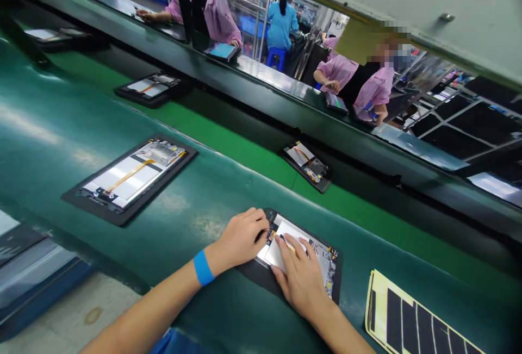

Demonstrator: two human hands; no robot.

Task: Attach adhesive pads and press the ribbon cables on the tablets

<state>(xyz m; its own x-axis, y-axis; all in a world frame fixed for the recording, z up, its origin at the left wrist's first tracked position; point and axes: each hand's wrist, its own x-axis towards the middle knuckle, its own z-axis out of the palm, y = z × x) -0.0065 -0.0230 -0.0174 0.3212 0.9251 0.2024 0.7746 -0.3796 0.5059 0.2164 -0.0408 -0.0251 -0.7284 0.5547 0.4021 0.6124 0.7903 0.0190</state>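
An opened tablet, its white battery area and circuit board showing, lies on a dark mat on the green bench in front of me. My left hand, with a blue band at the wrist, has its fingers curled in a pinch at the tablet's left end. What sits between those fingertips is hidden. My right hand rests across the middle of the tablet, fingers stretched out over the white area and partly covering an orange ribbon cable.
Another opened tablet lies on a mat to the left. A green conveyor belt beyond the bench carries more tablets, one nearby. Yellow-edged sheets with black strips lie at right. Co-workers in pink sit across the line.
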